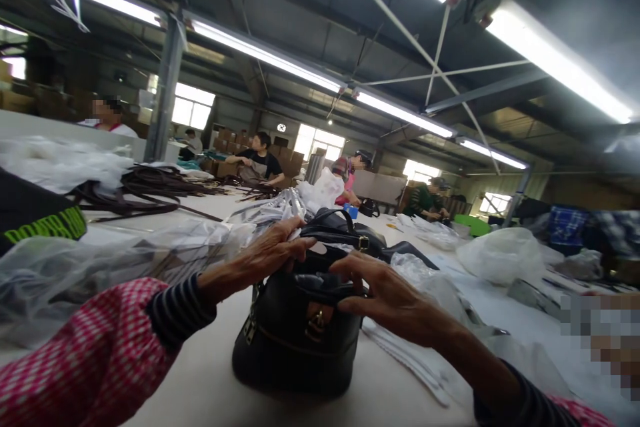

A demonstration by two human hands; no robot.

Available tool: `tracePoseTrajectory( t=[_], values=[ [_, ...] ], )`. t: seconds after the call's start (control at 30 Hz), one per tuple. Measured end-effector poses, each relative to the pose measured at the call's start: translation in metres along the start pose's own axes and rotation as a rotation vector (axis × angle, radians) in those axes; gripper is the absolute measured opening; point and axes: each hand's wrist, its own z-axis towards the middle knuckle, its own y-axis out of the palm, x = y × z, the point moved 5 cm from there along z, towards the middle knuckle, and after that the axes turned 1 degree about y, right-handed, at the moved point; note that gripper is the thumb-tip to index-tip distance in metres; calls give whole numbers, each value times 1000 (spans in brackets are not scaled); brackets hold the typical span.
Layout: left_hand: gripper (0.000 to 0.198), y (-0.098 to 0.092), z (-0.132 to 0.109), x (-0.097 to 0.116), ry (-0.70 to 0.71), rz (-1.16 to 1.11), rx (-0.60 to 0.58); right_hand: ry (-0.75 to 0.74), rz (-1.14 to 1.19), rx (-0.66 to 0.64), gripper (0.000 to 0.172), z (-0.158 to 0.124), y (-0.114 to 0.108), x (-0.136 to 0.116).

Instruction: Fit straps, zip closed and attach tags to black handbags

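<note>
A black leather handbag (295, 340) with brass fittings stands upright on the white worktable (210, 380) in front of me. My left hand (267, 252) lies over the bag's top rim, fingers curled onto its opening beside the black handle (333, 220). My right hand (387, 297) rests on the near top edge, fingertips pressing the flap above the brass clasp (316, 323). Both hands touch the bag; neither lifts it.
Clear plastic bags (75, 273) pile at my left, white ones (500, 253) at the right. Dark leather straps (145, 190) lie farther back on the left. Several other people work along the table behind. White sheets (405, 353) lie right of the bag.
</note>
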Motion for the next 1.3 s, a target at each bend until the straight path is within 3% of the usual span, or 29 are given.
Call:
tracePoseTrajectory(
  t=[0.2, 0.37, 0.63, 0.7, 0.8, 0.9, 1.0, 1.07, 1.17, 1.3],
  values=[
    [41, -6, 0, -3, -102, -55, 13, 60, -237, -146, 16, 15, 6, -2],
    [42, -5, -1, 1, -68, -70, -36, 36, 3, -125, 18, 17, -3, 1],
    [48, -11, 0, -11, -85, -164, 81, 50, 209, -233, 20, 26, 4, 7],
    [47, -11, 2, -14, -128, -181, 77, 61, 239, -170, 19, 23, 2, 6],
    [47, -7, 2, -11, -145, -145, 45, 8, 40, 116, 9, 13, -5, 4],
    [40, -1, 0, 2, -23, -47, -12, -151, -241, 461, 15, -6, -7, -1],
    [37, 7, -4, 14, 72, -52, -85, -254, -353, 673, 23, -22, -1, -1],
    [41, 9, -7, 16, 61, -98, -112, -223, -308, 708, 35, -24, 0, 6],
    [41, 8, -9, 16, 41, -107, -105, -145, -183, 604, 63, -18, -1, 17],
    [39, 7, -7, 13, 52, -112, -96, -70, -39, 388, 68, -4, -2, 29]
  ],
)
